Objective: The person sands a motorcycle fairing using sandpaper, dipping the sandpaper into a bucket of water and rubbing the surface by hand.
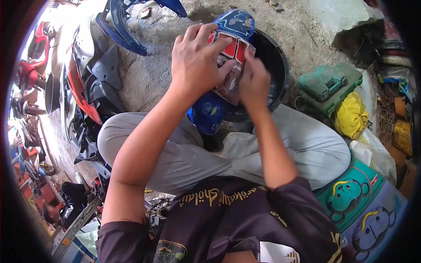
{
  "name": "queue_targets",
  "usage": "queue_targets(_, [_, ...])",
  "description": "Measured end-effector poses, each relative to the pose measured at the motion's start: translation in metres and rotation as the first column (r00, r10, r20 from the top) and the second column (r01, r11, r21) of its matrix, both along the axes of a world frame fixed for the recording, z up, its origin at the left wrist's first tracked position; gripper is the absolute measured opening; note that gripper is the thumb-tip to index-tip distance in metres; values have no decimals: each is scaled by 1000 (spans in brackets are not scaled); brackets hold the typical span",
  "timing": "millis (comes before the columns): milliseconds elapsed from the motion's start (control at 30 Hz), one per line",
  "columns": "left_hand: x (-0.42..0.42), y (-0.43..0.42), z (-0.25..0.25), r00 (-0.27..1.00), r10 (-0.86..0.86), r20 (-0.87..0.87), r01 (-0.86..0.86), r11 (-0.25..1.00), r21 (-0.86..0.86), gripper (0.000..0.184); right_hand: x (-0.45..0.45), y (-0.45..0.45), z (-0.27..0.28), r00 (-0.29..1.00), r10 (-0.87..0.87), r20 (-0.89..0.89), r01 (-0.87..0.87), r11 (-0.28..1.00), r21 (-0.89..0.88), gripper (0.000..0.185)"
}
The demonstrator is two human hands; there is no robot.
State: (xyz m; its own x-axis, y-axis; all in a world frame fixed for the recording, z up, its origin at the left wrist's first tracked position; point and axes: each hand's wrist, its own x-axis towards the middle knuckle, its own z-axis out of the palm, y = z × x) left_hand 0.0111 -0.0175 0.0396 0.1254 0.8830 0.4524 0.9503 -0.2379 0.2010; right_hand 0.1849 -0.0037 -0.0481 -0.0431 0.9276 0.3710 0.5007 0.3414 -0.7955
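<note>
A clear-edged sticker sheet (229,82) with red and black printed blocks lies against a glossy blue plastic panel (206,115) that looks like a motorcycle body part. The panel is propped over a black tub (280,65) between my knees. My left hand (195,59) grips the sheet from the left, its thumb and forefinger on the printed face and its other fingers curled near the top edge. At the sheet's right edge my right hand (255,81) is closed, slightly blurred, with its fingertips against the margin. The sheet covers the panel's middle.
Another blue body panel (125,28) lies on the concrete floor at upper left. Grey, black and red fairings (81,87) are piled at left. On the right are a green tool case (329,87), a yellow plastic bundle (352,110) and a teal box (351,193).
</note>
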Motion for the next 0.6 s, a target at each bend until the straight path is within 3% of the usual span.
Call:
queue_targets(67, [0, 1, 1, 1000, 1, -7, -1, 1000, 13, 46, 2, -31, 0, 1000, 3, -15, -3, 999, -36, 29])
queue_targets(200, [2, 1, -1, 1000, -5, -24, 5, 1000, 20, 46, 0, 44, -3, 989, -23, 147, 22, 1000, 11, 28])
queue_targets(233, [1, 1, -2, 1000, 5, -26, -5, 1000, 16, 46, -2, 53, -7, 998, -12, 55, 13, 1000, -16, 28])
queue_targets(333, [0, -1, -1, 1000, -4, -10, 4, 1000, 25, 45, 0, 7, -7, 999, -20, 43, 17, 997, 79, 28])
queue_targets(367, [-1, 0, 0, 1000, -7, -10, 8, 999, 33, 45, -1, -18, 1, 1000, -15, 3, 15, 1000, 12, 28])
queue_targets(467, [3, -2, -1, 1000, -2, -13, 2, 999, 37, 44, -2, -5, -3, 1000, -10, 7, 9, 992, 122, 28])
queue_targets(600, [2, -2, -4, 999, 4, -32, -3, 1000, 30, 45, -1, 49, -9, 996, -16, 85, 14, 1000, 28, 28])
